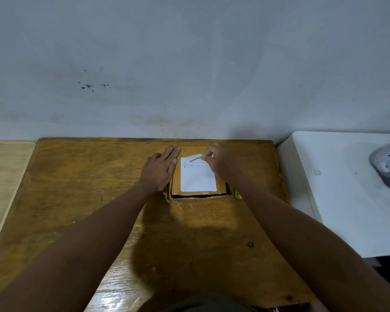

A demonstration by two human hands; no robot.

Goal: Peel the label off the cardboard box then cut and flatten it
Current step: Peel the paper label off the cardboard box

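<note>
On a wooden desk (77, 199), the left hand (159, 171) pressed flat, fingers straight, on the cardboard box (198, 194) while the right hand (221, 163) pinched the white label (197, 179)'s lifted far corner; peeling had barely begun, cutting and flattening remained.

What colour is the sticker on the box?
White, with a few lines of small black print near its far end; the label shows in the head view.

Right hand (221, 164) peels label (198, 176) off box (198, 194)
</note>
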